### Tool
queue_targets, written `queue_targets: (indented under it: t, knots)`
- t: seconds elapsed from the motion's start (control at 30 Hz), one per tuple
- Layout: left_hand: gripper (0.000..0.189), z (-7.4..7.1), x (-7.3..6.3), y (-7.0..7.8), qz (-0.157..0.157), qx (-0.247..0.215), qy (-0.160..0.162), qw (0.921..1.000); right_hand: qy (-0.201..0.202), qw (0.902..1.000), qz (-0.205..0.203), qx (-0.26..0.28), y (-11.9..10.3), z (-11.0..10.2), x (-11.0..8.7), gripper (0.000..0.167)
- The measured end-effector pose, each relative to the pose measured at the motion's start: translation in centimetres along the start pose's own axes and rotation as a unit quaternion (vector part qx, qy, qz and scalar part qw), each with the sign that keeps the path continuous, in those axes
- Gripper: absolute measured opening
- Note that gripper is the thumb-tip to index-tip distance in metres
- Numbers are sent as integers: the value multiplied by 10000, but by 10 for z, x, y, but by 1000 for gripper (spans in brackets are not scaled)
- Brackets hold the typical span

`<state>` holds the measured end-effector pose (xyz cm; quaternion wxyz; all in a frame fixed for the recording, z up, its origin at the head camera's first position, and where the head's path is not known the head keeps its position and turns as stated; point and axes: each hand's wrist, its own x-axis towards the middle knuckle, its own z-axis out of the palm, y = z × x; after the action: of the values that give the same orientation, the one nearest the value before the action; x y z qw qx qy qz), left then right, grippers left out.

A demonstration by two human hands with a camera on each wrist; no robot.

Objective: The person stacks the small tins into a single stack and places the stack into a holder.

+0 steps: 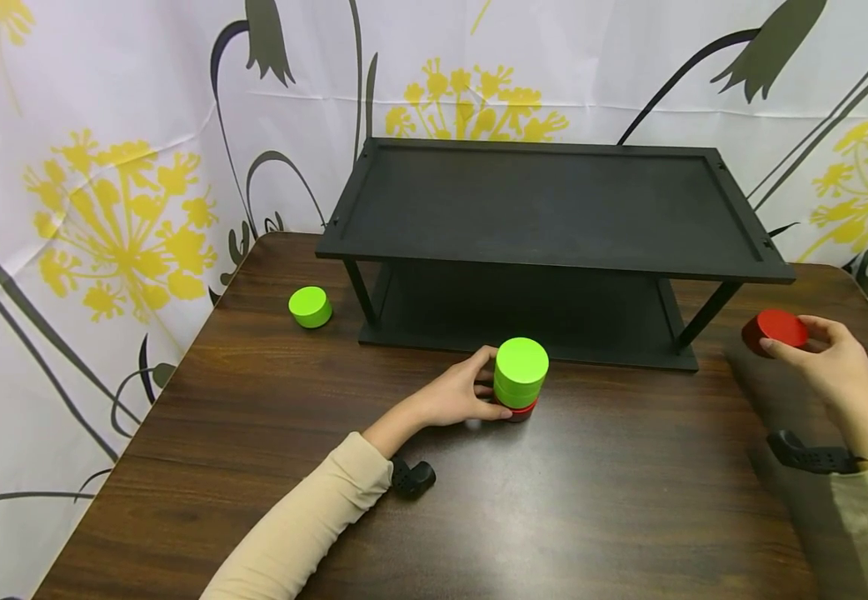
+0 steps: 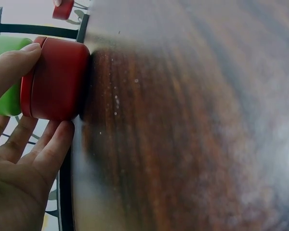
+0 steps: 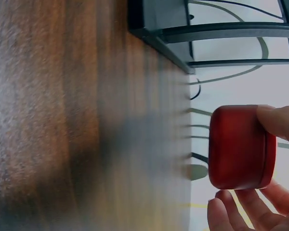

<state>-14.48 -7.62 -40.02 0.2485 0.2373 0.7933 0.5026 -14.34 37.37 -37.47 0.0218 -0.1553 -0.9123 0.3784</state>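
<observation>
My left hand [image 1: 460, 392] grips a stack of round tins at the shelf's front edge, its thumb on the near side and fingers round the far side. A lime green tin [image 1: 521, 362] forms the top, over a red tin [image 2: 60, 79] whose base is right at the tabletop. To the right of the shelf, my right hand [image 1: 839, 362] holds another red tin [image 1: 779, 329] between thumb and fingers. That tin is raised off the table in the right wrist view, its lid seam [image 3: 266, 159] towards the palm.
A black two-tier shelf [image 1: 554, 208] stands at the back of the wooden table [image 1: 591, 517]. One more lime green tin [image 1: 310, 308] sits left of it. Behind the table hangs a white curtain [image 1: 142, 83] with flower prints.
</observation>
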Motion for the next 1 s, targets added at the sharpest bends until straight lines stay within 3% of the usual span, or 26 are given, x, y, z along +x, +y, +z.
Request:
queue_targets:
  t: [0.23, 0.33, 0.37, 0.57, 1.0]
  knots:
    - [70, 0, 0, -1, -25, 22, -12, 10000, 461, 9979, 84, 458, -9, -3, -3, 77]
    - [70, -1, 0, -1, -21, 30, -12, 10000, 687, 9957, 96, 617, -4, -4, 3, 75]
    - [70, -1, 0, -1, -23, 29, -11, 10000, 782, 9950, 61, 622, 9, -3, 13, 75]
    - [71, -1, 0, -1, -56, 33, -4, 10000, 1137, 9905, 152, 755, 10, -6, 18, 69]
    - [70, -1, 0, 0, -61, 44, -19, 10000, 1720, 9693, 388, 1716, -51, -17, -13, 61]
